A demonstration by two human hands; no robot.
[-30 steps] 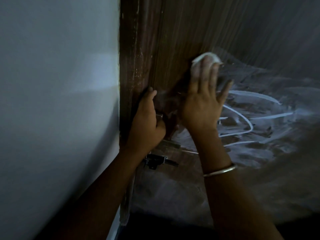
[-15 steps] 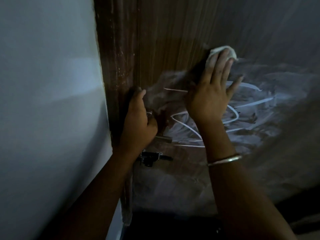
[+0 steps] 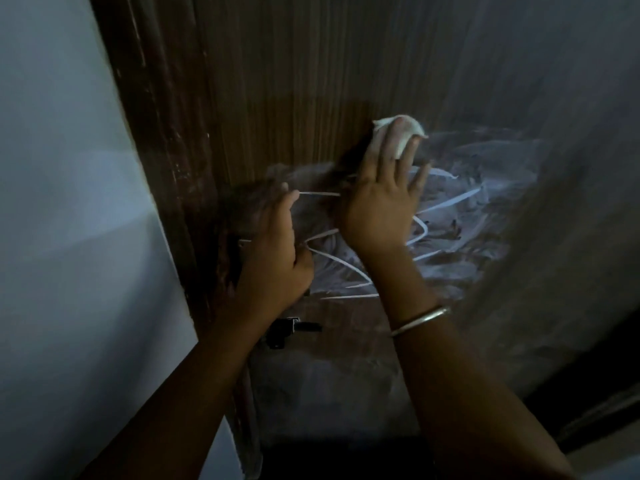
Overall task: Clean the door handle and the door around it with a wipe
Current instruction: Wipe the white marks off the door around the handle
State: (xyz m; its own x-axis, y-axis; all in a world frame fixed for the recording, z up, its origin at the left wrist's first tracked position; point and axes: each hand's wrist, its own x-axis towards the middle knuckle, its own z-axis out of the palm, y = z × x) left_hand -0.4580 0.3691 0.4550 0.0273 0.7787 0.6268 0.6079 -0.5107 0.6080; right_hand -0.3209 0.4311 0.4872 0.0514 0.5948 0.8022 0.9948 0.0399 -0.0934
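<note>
- Brown door [image 3: 277,81], centre frame: wet streaks [image 3: 446,202] much as 0.5 s ago.
- right hand [image 3: 381,209] still presses wipe [image 3: 403,131], fingers straight.
- left hand [image 3: 273,261] still curled round door handle [image 3: 243,242], which is mostly hidden.

I see the door [image 3: 277,81] is brown with fine vertical grain stripes. Frame [image 3: 156,133] is darker brown, flecked with pale chips. Smears [image 3: 485,202] on the door are cloudy grey-white, crossed by bright white curved streaks. Wipe [image 3: 403,128] is white. Wall [image 3: 69,202] is pale blue-grey and plain. Bangle [image 3: 420,320] is silver. Latch [image 3: 284,332] is black. Handle [image 3: 244,241] gives me only a silvery glint.
</note>
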